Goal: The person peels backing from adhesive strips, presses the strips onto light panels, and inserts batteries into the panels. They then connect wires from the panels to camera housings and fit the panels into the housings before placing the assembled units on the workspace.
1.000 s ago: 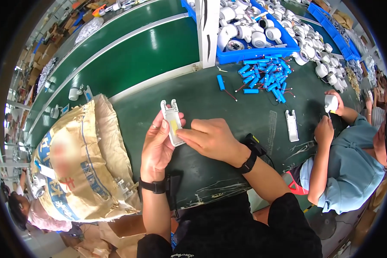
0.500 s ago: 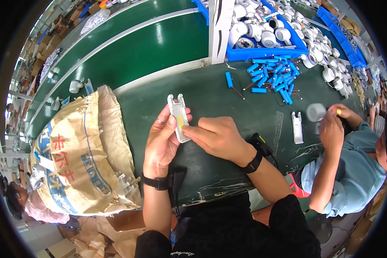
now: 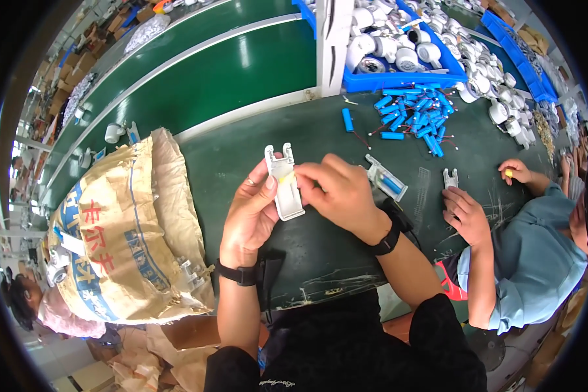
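My left hand (image 3: 251, 206) grips a white plastic housing (image 3: 289, 204), a narrow tray with two prongs at its far end, held upright over the table. A pale yellow strip (image 3: 286, 178) lies across its inside face. Curled beside the housing's right edge, my right hand (image 3: 336, 196) pinches the strip's end between thumb and fingers; the fingertips are partly hidden. To the right of this hand, a similar white housing with a blue cylindrical battery (image 3: 391, 183) in it rests on the table.
A co-worker's nearer hand (image 3: 467, 215) touches another white housing (image 3: 450, 176); the other hand holds a small yellow piece (image 3: 508, 173). Blue batteries (image 3: 415, 114) lie piled before a blue crate (image 3: 405, 81) of white parts. A large woven sack (image 3: 121, 242) stands left.
The housing in my left hand has shifted slightly right and the strip now slants toward my right fingers. A housing with a battery has appeared on the table. The co-worker's nearer hand has moved left and down.
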`<state>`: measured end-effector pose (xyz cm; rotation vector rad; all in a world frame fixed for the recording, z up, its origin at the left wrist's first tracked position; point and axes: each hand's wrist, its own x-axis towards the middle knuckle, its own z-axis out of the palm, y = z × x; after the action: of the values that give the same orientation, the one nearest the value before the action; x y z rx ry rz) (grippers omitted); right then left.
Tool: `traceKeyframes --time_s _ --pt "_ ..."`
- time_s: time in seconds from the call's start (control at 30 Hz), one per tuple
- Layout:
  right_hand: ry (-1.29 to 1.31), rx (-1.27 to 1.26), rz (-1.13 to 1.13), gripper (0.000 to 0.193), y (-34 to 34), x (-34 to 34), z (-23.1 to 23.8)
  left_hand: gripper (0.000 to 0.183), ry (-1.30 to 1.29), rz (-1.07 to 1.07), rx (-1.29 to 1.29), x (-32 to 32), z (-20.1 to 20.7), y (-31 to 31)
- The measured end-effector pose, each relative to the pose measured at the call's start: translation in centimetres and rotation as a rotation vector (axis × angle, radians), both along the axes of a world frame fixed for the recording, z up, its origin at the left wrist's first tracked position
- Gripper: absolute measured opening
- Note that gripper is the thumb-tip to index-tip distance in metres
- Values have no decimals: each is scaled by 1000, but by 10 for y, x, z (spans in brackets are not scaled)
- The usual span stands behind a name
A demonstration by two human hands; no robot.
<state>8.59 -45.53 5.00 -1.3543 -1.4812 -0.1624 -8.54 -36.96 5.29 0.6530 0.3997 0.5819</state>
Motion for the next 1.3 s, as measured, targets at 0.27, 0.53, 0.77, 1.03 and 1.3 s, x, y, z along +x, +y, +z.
traceKeyframes --time_s 0.27,0.53,0.77,1.03,1.3 --pt "357 223 62 16 -84 -1 68 39 241 7 209 28 36 -42" --pt "1283 34 267 28 -211 -37 29 37 442 -343 384 218 -29 -168" --pt "1243 -83 47 38 -227 -49 21 57 473 0 1311 151 -22 -173" --pt "1349 -392 442 20 -169 -67 13 31 1161 433 1559 -104 21 -81" --pt "1088 -798 673 46 -108 -134 25 49 1476 270 1476 -236 59 -65"
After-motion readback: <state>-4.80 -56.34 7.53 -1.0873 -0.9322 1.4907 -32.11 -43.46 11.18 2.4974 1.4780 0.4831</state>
